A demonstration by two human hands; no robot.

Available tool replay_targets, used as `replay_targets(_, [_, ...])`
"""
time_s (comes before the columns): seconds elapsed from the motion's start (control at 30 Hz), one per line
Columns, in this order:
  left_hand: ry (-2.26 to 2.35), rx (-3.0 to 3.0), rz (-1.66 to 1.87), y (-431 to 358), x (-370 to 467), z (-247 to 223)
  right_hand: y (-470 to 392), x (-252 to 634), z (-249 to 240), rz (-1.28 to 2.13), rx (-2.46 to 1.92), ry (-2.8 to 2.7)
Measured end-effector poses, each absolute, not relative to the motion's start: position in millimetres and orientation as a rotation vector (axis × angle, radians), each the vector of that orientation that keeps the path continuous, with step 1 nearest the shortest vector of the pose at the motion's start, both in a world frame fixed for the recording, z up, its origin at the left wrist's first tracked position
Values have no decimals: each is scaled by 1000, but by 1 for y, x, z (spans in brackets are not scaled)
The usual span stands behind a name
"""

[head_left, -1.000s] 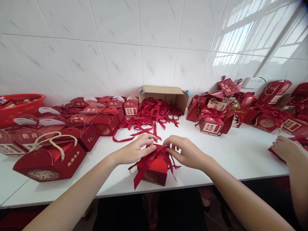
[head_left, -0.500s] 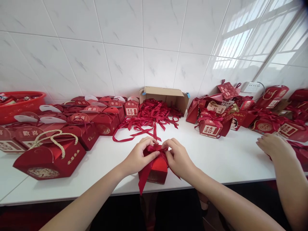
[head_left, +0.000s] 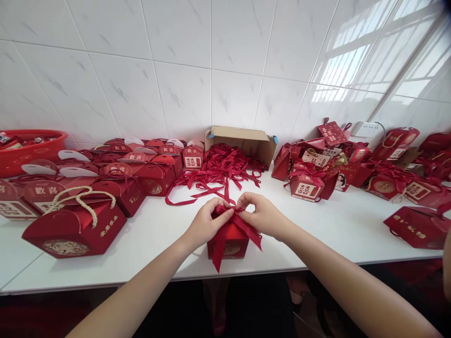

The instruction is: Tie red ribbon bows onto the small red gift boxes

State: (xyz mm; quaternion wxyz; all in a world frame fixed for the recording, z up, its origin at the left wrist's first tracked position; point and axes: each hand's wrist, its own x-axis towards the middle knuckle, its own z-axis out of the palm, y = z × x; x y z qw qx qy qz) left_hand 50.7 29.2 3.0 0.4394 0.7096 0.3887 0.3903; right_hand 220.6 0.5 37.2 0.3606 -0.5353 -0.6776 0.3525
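A small red gift box stands near the table's front edge, with a dark red ribbon bowed over its top and two tails hanging down its front and right side. My left hand pinches the ribbon on the left of the bow, thumb pressed across it. On the right of the bow, my right hand has thumb and fingertips closed on the ribbon. Behind the hands, a heap of loose red ribbons spills from a cardboard box lying on its side.
Many red gift boxes fill the left, with a rope-handled box in front and a red basin behind. Tied boxes stand at right. Another box sits near the right front edge. Part of a person's arm shows at far right.
My hands have drawn the bow slightly, and the ribbon tails now lie more to the front. The box sits a little further right and back. The other person's hand has left the right-hand box.
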Motion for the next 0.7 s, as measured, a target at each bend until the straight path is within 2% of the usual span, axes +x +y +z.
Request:
replay_targets(0.27, [900, 1581, 936, 32, 49, 6, -7, 232, 8, 367, -1062, -1983])
replay_targets(0.7, [949, 1704, 949, 30, 49, 6, 6, 246, -18, 190, -854, -1822])
